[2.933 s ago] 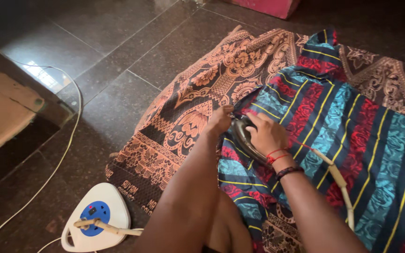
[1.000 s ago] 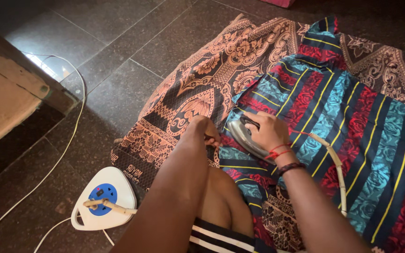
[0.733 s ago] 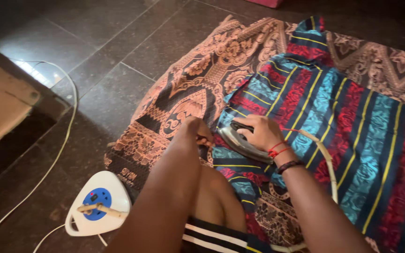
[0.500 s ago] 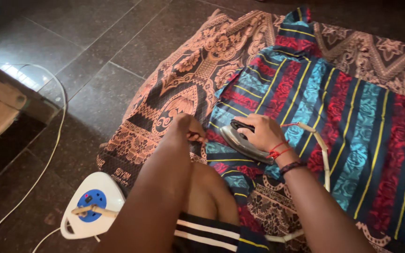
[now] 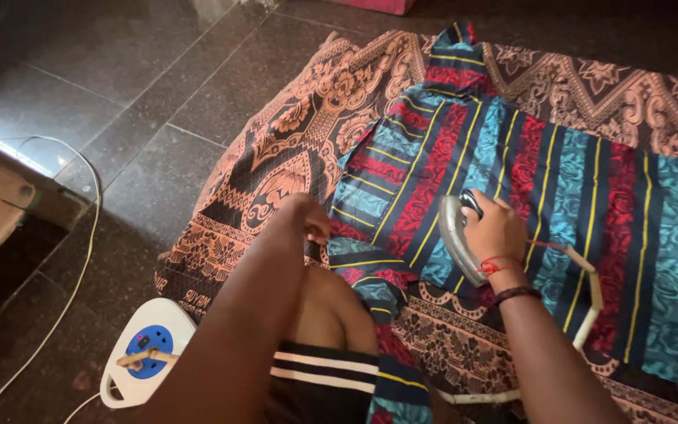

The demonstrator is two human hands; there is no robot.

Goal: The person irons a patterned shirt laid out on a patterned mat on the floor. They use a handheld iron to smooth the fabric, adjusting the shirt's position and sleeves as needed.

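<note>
Here the striped cloth (image 5: pixel 559 180), banded in blue, red, navy and thin yellow lines, lies spread flat on a brown patterned mat (image 5: pixel 292 149) on the dark tiled floor (image 5: pixel 119 94). The right hand (image 5: pixel 496 232) is closed around the handle of one silver iron (image 5: pixel 455 243) resting on the cloth. The left hand (image 5: pixel 308 224) pinches the cloth's near edge. One white extension socket (image 5: pixel 147 349) sits by the mat
</note>
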